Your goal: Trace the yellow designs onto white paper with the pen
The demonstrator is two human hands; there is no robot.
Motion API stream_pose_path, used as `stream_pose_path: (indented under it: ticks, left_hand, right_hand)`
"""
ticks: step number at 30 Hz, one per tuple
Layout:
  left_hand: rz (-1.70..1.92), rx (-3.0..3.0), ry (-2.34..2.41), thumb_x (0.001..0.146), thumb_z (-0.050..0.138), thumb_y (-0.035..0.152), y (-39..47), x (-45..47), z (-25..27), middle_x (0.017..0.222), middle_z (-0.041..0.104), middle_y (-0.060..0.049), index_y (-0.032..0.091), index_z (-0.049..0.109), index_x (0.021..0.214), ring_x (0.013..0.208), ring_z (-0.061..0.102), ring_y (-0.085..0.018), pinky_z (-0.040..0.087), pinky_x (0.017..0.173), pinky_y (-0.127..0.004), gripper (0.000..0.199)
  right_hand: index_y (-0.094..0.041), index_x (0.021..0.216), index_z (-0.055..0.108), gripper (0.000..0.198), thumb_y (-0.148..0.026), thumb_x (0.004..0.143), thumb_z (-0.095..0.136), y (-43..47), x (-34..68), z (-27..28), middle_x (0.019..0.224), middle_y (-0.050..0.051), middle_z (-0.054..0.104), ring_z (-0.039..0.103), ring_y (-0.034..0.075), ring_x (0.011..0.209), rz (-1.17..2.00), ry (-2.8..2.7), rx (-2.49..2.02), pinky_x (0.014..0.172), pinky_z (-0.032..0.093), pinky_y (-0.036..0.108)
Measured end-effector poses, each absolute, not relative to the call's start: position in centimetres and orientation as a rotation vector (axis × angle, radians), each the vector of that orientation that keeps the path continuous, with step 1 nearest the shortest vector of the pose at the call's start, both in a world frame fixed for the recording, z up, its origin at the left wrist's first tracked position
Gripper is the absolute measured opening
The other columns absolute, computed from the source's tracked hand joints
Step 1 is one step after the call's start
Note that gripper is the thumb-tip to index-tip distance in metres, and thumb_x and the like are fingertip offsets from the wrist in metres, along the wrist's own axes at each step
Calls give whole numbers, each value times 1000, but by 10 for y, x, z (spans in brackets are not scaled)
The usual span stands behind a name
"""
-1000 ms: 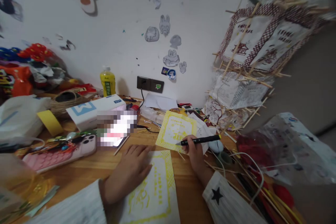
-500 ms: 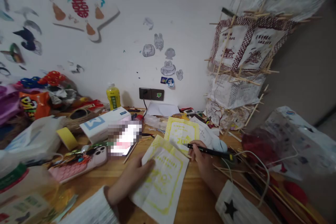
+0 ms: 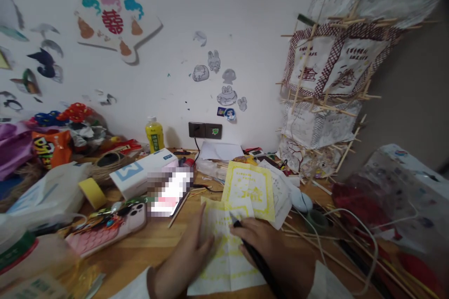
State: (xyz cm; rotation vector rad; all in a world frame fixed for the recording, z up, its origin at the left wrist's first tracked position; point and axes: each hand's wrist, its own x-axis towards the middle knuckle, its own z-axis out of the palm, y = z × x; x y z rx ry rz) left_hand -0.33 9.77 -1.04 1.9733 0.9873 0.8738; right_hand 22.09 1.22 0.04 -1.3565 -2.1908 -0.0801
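A white sheet of paper with yellow lettering and border (image 3: 224, 268) lies creased on the wooden desk in front of me. My left hand (image 3: 189, 250) rests along its left edge, fingers stretched out over the paper and somewhat blurred. Gripped in my right hand (image 3: 270, 247) is a black brush pen (image 3: 257, 261), its tip pointing up and left just over the sheet's upper part. Whether the tip touches the paper I cannot tell. Behind lies a second sheet with a yellow border (image 3: 229, 191), overlapping another paper with grey drawings (image 3: 282, 201).
Left are a pink phone case (image 3: 105, 238), a yellow tape roll (image 3: 91, 193), a white box (image 3: 140, 173) and a lit, pixelated screen (image 3: 171, 194). Right are thin wooden sticks (image 3: 315, 245), a white cable (image 3: 373, 243) and a tall paper lantern (image 3: 338, 65). A yellow bottle (image 3: 154, 135) stands behind.
The front sheet, earlier held tilted by my left hand, now lies flatter and straighter. My left hand has loosened onto it. My right hand brought the pen from the rear sheet down over it.
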Motion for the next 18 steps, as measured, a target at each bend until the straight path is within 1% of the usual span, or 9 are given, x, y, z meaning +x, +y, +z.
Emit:
stream_pose_path:
  ticks: [1, 3, 5, 7, 9, 12, 15, 18]
  left_hand:
    - [870, 2143, 967, 82, 53, 29, 96, -5, -11, 152, 33, -20, 13, 28, 146, 140, 32, -34, 31, 113, -53, 71]
    - [920, 2453, 913, 85, 49, 19, 92, -7, -10, 153, 32, -20, 17, 38, 141, 141, 32, -34, 36, 110, -56, 58]
    - [1029, 2662, 862, 86, 46, 13, 89, -8, -6, 149, 38, -18, 20, 49, 131, 138, 36, -33, 41, 106, -53, 45]
    - [1147, 2763, 794, 88, 44, 10, 84, -7, 2, 142, 47, -16, 22, 55, 122, 135, 41, -31, 45, 104, -50, 37]
    - [1212, 2787, 686, 88, 42, 7, 79, -5, 12, 130, 57, -14, 22, 57, 116, 127, 49, -28, 48, 100, -47, 35]
    - [1205, 2735, 465, 88, 38, 4, 70, 0, 23, 110, 66, -11, 19, 57, 111, 105, 60, -22, 51, 92, -38, 34]
    - [1118, 2715, 281, 87, 38, 5, 63, 5, 22, 98, 68, -9, 18, 58, 106, 93, 60, -20, 50, 86, -35, 30]
    - [983, 2862, 177, 91, 44, 12, 59, 12, 4, 89, 69, -6, 19, 59, 95, 84, 61, -19, 48, 80, -33, 18]
  right_hand:
    - [-26, 117, 65, 31, -23, 88, 56, 11, 219, 1, 110, 6, 71, 64, 21, 102, -50, -2289, -1341, 91, 50, 31]
    - [-26, 119, 64, 32, -24, 88, 57, 10, 216, 3, 115, 6, 69, 62, 22, 106, 6, -2406, -1347, 94, 48, 32]
    - [-27, 123, 62, 35, -22, 89, 56, 10, 215, 4, 120, 6, 67, 60, 21, 109, 56, -2412, -1406, 95, 46, 32]
    - [-27, 126, 60, 38, -20, 89, 54, 11, 216, 4, 124, 6, 65, 59, 21, 111, 101, -2376, -1458, 95, 46, 32]
    - [-27, 127, 60, 40, -18, 89, 53, 14, 216, 2, 125, 6, 64, 58, 21, 112, 128, -2351, -1471, 95, 46, 31]
    - [-24, 121, 64, 35, -17, 88, 53, 19, 215, -5, 121, 6, 66, 59, 21, 111, 144, -2330, -1475, 96, 46, 31]
    - [-25, 113, 67, 30, -16, 88, 53, 24, 212, -12, 116, 5, 68, 60, 20, 107, 151, -2300, -1457, 94, 47, 30]
    - [-26, 115, 67, 34, -12, 88, 52, 27, 209, -15, 117, 4, 69, 62, 19, 107, 163, -2259, -1431, 94, 48, 30]
